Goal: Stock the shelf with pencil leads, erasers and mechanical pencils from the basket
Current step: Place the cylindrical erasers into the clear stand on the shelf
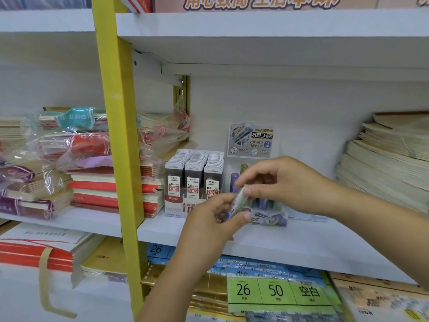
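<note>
My left hand [216, 219] grips a small bundle of pencil lead cases [239, 201], purple and pale green, held in front of the middle shelf [313, 238]. My right hand [281, 182] pinches the top case of that bundle between thumb and fingers. Just behind my hands stands a purple display box [269, 214] with a tall header card [251, 139] and a few cases inside. To its left sits a full white display box of 0.5 lead cases [193, 180] in three rows. The basket is out of view.
Wrapped notebook stacks [92, 173] fill the shelf to the left of a yellow upright [120, 145]. A pile of cream paper pads [385, 163] lies at the right. Packs with green labels [276, 291] sit on the shelf below.
</note>
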